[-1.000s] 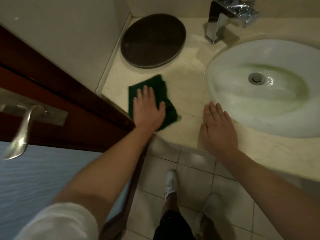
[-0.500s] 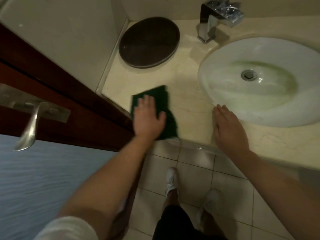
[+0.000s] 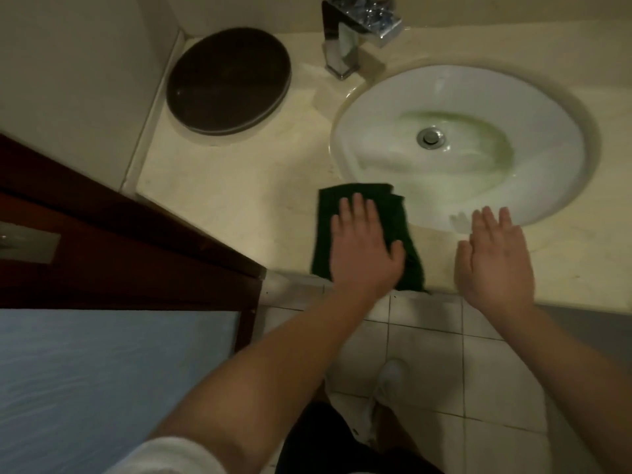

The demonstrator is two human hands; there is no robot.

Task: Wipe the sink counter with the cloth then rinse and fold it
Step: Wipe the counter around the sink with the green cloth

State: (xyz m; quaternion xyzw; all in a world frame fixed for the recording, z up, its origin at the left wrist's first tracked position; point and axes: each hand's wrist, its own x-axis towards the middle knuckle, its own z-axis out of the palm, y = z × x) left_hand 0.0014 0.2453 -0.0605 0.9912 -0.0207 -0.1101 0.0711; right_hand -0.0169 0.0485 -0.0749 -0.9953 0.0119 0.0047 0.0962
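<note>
Cloth (image 3: 393, 213) lies flat under the left hand (image 3: 364, 249); right hand (image 3: 494, 265) rests flat, fingers spread, beside the sink (image 3: 547, 107).

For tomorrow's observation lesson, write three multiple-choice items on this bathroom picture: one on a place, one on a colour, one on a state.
1. Where does the cloth lie?
A. in the sink
B. on the counter's front edge
C. on the floor

2. What colour is the cloth?
A. white
B. red
C. dark green

3. How is the right hand held?
A. flat and open, holding nothing
B. gripping the tap
C. closed in a fist

Answers: 1 B, it lies under the left hand on the counter, beside the sink. 2 C, the fabric is dark green. 3 A, the fingers are spread and nothing is held.
</note>
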